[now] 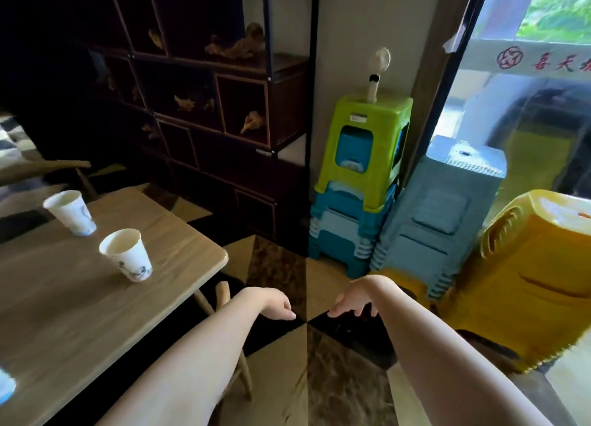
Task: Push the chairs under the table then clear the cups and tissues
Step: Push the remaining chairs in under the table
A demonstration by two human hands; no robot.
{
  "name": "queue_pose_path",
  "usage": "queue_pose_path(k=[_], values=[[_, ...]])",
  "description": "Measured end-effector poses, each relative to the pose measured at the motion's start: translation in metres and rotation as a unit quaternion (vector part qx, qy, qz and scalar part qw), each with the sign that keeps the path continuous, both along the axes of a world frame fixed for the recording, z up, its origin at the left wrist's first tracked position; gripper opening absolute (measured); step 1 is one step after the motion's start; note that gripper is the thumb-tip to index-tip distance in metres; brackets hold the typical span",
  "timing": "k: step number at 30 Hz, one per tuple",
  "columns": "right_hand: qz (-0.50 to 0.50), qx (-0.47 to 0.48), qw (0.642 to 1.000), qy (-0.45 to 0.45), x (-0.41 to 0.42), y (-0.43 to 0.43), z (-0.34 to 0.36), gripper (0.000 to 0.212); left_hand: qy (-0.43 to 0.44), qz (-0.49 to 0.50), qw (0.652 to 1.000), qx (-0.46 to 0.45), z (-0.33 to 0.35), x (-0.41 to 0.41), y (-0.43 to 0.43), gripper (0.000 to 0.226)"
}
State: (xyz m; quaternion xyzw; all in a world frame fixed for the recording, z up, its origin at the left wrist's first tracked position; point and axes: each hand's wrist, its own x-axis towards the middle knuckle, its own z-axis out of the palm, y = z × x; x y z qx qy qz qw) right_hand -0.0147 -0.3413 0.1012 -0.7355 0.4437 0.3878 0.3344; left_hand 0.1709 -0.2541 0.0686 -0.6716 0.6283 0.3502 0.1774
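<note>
Both forearms reach out low in the middle of the frame; the left hand [277, 305] and the right hand [353, 304] hang loose above the floor, fingers slack, grasping nothing. At the left, on the wooden surface [96, 304], two paper cups stand upright and apart: the near cup [127, 255] and the far cup [71, 212], white with a small blue print. I judge them light and easy to crush, so hold them gently around the side. A chair [48, 166] shows partly at the upper left. No tissues are visible.
</note>
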Motion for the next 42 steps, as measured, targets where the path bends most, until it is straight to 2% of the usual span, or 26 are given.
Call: queue_pose_path(k=[2,6,8,15,20,23,32,37,42], values=[[0.005,0.005,1.0,0.003,0.01,-0.034,-0.004,0.066,-0.004,-0.003,1.0,0.015,-0.004,0.011,-0.033,0.053],[0.007,-0.016,1.0,0.012,0.036,-0.115,-0.024,0.081,-0.002,0.009,0.999,0.03,-0.019,0.037,-0.103,0.054],[0.034,-0.02,0.999,0.026,0.053,-0.154,-0.037,0.079,0.008,0.027,0.999,0.042,-0.029,0.053,-0.134,0.055],[0.23,-0.016,0.968,0.097,0.137,-0.301,-0.081,0.071,0.045,0.13,0.987,0.08,-0.071,0.115,-0.237,0.053],[0.345,-0.028,0.935,0.081,0.209,-0.362,-0.089,0.069,0.063,0.217,0.971,0.083,-0.077,0.155,-0.273,0.034],[0.389,-0.034,0.919,0.05,0.259,-0.384,-0.111,0.072,0.081,0.278,0.953,0.092,-0.084,0.184,-0.28,0.047],[0.502,-0.006,0.863,0.059,0.445,-0.439,-0.165,0.062,0.121,0.412,0.895,0.116,-0.129,0.319,-0.327,0.05],[0.52,0.027,0.849,0.087,0.562,-0.476,-0.17,0.062,0.202,0.454,0.858,0.134,-0.138,0.416,-0.359,0.034],[0.522,0.037,0.85,0.062,0.671,-0.511,-0.166,0.051,0.135,0.529,0.829,0.121,-0.127,0.5,-0.388,0.051]])
